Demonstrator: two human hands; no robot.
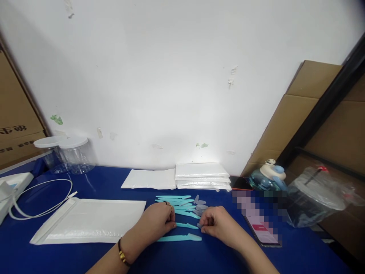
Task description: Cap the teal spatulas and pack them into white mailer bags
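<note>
turquoise razor (186,226) over the table (185,262), fingers of left hand (156,219) pinching its handle, those of right hand (219,224) closed on a translucent cap (199,225) at its tip; best kept in line, fingertips off the edge.

At my left I note two lidded jars (76,155) near a white cable (73,194); at right, cardboard (286,123) by the wall (165,76).

We find one razor (186,225) partly hidden by the left hand (156,219), the phone (261,224) blurred by pixels, and the box (16,97) cut off at left.
</note>
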